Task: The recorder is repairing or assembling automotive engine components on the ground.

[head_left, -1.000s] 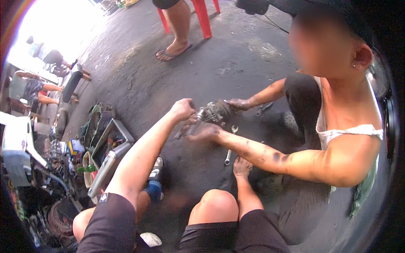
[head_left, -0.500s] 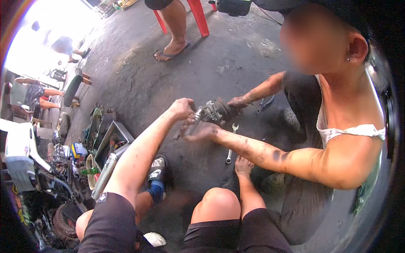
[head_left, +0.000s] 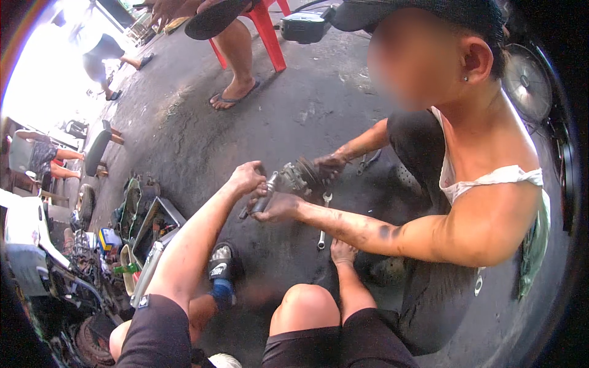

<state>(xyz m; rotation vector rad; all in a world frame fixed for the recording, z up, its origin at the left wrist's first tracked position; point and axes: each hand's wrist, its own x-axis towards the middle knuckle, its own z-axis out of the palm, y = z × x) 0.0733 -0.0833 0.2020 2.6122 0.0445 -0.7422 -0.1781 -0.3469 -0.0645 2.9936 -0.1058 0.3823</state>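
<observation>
My left hand is closed, its curled fingers at the silver metal tool; the exact grip is partly hidden. Below it, a co-worker's hand wraps round the same tool's grey shaft. The co-worker's other hand steadies a greasy grey mechanical part with a dark round disc at its far end. Low on the dark floor, my right hand rests with fingers stretched out, holding nothing. Just left of it lies a combination wrench.
A co-worker crouches at right. Pliers lie beyond the mechanical part. At left are a metal tray with parts and a partly stripped motorcycle. Someone sits on a red chair ahead; a spoked wheel stands behind the co-worker.
The view has tilted and shifted, so most things sit lower and further left. My left hand stays at the metal tool, and my right hand remains on the floor.
</observation>
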